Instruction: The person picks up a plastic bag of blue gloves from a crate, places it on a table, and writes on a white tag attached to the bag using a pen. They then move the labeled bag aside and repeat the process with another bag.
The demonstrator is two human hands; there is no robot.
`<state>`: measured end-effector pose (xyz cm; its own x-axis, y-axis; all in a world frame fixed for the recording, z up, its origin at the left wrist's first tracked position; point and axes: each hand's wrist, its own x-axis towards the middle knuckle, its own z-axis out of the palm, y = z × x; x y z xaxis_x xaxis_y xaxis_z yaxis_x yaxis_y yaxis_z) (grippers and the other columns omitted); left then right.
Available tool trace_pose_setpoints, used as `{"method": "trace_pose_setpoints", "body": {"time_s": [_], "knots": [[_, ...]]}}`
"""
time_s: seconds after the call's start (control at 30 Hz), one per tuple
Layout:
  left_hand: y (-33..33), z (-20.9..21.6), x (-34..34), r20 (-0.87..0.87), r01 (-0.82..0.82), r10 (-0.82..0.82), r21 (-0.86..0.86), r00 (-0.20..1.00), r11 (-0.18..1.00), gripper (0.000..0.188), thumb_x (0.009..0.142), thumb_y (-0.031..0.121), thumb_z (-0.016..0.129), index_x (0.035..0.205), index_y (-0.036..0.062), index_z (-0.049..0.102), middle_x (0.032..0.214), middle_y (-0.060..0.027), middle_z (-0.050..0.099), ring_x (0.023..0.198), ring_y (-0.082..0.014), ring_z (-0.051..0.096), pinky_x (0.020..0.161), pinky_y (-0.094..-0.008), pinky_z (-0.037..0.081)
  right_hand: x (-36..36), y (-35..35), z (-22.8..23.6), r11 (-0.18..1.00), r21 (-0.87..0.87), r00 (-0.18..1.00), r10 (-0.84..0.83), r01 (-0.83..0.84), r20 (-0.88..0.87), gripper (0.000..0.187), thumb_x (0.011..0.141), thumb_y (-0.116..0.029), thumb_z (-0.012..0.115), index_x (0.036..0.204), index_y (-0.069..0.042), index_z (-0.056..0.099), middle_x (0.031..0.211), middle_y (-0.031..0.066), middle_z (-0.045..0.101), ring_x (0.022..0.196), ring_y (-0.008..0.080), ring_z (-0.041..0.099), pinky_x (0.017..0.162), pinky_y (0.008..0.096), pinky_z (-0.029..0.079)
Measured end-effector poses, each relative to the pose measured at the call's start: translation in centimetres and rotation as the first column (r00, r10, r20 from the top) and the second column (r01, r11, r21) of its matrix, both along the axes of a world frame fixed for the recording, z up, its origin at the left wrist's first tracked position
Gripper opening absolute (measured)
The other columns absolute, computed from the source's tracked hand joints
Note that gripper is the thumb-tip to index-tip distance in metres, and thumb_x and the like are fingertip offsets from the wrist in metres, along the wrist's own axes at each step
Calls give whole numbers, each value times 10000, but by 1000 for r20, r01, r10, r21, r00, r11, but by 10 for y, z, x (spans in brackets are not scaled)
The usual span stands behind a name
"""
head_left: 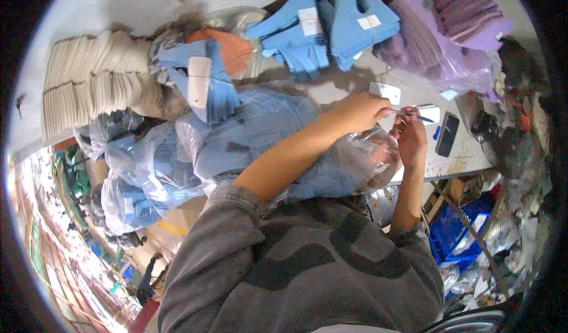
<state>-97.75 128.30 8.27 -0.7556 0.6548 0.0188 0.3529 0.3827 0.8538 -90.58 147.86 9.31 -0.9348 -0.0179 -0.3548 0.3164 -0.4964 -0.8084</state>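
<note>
Both hands meet over the far part of the worktop [355, 93]. The left hand [358, 113] is curled, its fingertips pinching one end of a thin, pale strip or tool [408, 114]; the right hand [411, 136] is closed on the other end, just beyond a clear plastic bag [355, 161] lying under the forearms. The work looks mid-step, likely threading or fixing a small white tag [384, 90], which lies just past the left hand's knuckles. The next move probably calls for fine, steady fingertip control rather than reach. Room is tight: blue fabric bundles [307, 34] crowd ahead of the left hand, a phone [447, 134] sits just beside the right hand, and the worktop's edge runs close below the right wrist.
</note>
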Motion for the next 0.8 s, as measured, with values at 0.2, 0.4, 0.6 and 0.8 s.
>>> {"method": "trace_pose_setpoints", "body": {"time_s": [0.2,0.4,0.6,0.8], "knots": [[-2,0,-3,125,-108,109,-19,986,994,300,995,288,577,1201,77,633,982,-169,717,885,-388,690,766,-485,528,-8,-9,0,905,426,989,-61,-1,132,282,1081,-308,485,1094,-45,584,795,15,550,627,102,497,632,260,466],[-10,-2,-15,190,-350,316,188,930,918,334,979,175,556,1299,96,609,1096,-187,708,994,-372,683,881,-432,540,-6,-5,1,817,541,977,209,-199,44,217,1067,-199,487,1020,-27,611,841,13,590,750,107,550,688,259,461],[-3,-10,4,-288,-136,6,-436,958,890,445,853,73,595,1290,149,640,1316,-121,583,1201,-366,559,929,-484,522,-1,20,-2,771,634,997,81,-59,-5,365,1060,-86,450,1404,-80,329,827,1,486,630,86,440,563,245,417],[24,-21,16,-327,-128,-75,-559,942,819,465,841,129,635,1301,191,643,1267,-128,559,1209,-318,538,903,-486,520,-6,33,-25,976,213,999,37,-31,-22,336,1024,-127,482,1355,-74,459,1031,86,596,709,147,543,600,277,474]]}}
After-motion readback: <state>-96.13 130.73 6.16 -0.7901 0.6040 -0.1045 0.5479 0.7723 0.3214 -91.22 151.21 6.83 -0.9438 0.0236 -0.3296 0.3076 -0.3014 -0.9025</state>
